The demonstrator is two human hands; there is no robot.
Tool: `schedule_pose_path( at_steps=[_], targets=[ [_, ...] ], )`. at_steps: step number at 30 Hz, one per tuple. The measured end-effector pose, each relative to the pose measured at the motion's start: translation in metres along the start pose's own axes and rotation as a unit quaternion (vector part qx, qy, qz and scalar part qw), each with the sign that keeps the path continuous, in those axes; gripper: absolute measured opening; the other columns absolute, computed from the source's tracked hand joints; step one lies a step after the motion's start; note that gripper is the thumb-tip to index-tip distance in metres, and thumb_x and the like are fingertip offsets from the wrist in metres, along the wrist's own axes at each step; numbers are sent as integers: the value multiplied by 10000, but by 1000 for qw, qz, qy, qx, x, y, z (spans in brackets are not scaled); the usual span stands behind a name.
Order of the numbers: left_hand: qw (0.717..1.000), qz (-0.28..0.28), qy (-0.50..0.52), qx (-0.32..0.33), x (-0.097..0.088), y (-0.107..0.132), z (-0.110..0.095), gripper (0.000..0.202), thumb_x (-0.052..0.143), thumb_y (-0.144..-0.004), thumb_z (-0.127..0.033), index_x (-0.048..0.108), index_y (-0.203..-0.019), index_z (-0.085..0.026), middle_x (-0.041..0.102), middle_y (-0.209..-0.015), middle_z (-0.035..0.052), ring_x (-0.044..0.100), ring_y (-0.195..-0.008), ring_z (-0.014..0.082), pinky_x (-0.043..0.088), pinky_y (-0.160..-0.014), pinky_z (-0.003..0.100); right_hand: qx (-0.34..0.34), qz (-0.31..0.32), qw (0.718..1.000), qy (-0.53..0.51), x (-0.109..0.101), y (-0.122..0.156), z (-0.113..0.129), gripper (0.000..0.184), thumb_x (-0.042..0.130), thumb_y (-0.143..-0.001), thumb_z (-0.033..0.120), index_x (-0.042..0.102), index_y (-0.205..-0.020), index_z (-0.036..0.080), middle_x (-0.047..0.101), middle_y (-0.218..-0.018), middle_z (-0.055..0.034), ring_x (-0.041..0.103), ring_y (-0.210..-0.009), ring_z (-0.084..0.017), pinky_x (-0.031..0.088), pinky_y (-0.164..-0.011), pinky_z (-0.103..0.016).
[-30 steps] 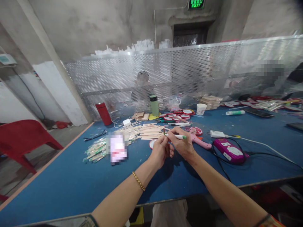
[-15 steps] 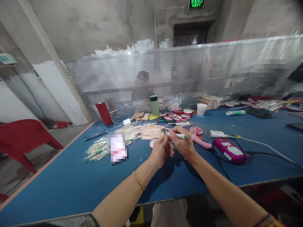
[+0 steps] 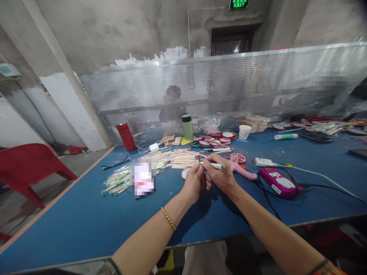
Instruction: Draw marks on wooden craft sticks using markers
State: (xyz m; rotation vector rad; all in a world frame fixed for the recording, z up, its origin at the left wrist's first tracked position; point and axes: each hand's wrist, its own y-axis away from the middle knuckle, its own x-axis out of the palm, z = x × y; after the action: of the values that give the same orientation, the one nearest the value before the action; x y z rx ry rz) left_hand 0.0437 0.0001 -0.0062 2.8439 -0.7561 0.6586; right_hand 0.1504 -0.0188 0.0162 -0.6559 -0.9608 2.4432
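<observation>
In my right hand [image 3: 221,172] is a white marker with a green end [image 3: 217,165], its tip pointing left toward my left hand. My left hand [image 3: 194,180] is closed in a pinch on a thin wooden stick [image 3: 199,157], whose coloured upper end shows above the fingertips; the rest is hidden by the fingers. The marker's tip is at or very near the stick; contact is too small to make out. Behind both hands lies a pile of bare wooden sticks [image 3: 180,158]. A white disc with a red rim [image 3: 184,174] rests beside my left hand.
Left are bagged sticks [image 3: 116,182], a pixelated pinkish item [image 3: 143,181] and a red bottle [image 3: 126,137]. A green bottle [image 3: 187,128] and paper cup [image 3: 244,132] stand behind. Right lie a pink glue gun [image 3: 243,172] and purple power strip [image 3: 276,183] with cables. People sit beyond the perforated screen [image 3: 137,89].
The marker and my right hand have shifted very slightly to the left. My left hand keeps its hold on the stick in nearly the same place.
</observation>
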Motion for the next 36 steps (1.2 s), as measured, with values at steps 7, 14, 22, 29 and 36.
schedule_pose_path(
  at_steps=[7,14,22,29,36],
  targets=[
    [1000,1,-3,1,-1,0,2,438,710,-741,-556,511,-868,-187,547,-503,-47,507,-359,104,367,-384,198,-8,-1,1000,14,1,0,-1,225,515,-826,296,514,-613,225,541,-532,30,491,-475,-122,381,-474,-240],
    [1000,3,0,-3,1,2,-2,434,709,-744,-562,506,-828,-187,549,-502,-43,507,-361,103,372,-385,199,2,-11,1000,3,0,0,0,227,536,-814,283,513,-597,221,548,-537,33,477,-466,-113,387,-486,-238],
    [1000,7,4,-7,1,2,-2,435,702,-754,-566,496,-810,-187,555,-518,-37,511,-367,103,377,-390,203,15,-12,1000,-5,0,0,-1,225,542,-818,305,539,-610,217,558,-539,31,473,-459,-112,381,-475,-238],
    [1000,11,1,-1,0,2,-1,451,714,-734,-574,487,-806,-190,556,-516,-36,504,-364,105,370,-388,205,5,-14,1000,5,1,-1,-1,219,531,-815,285,531,-607,216,571,-548,26,495,-471,-114,390,-485,-234],
    [1000,10,2,-7,1,2,-3,424,700,-758,-556,499,-809,-185,555,-517,-32,506,-369,106,369,-399,210,21,-23,999,-8,1,0,1,225,539,-811,286,521,-596,223,553,-519,31,492,-448,-118,387,-463,-237]
  ],
)
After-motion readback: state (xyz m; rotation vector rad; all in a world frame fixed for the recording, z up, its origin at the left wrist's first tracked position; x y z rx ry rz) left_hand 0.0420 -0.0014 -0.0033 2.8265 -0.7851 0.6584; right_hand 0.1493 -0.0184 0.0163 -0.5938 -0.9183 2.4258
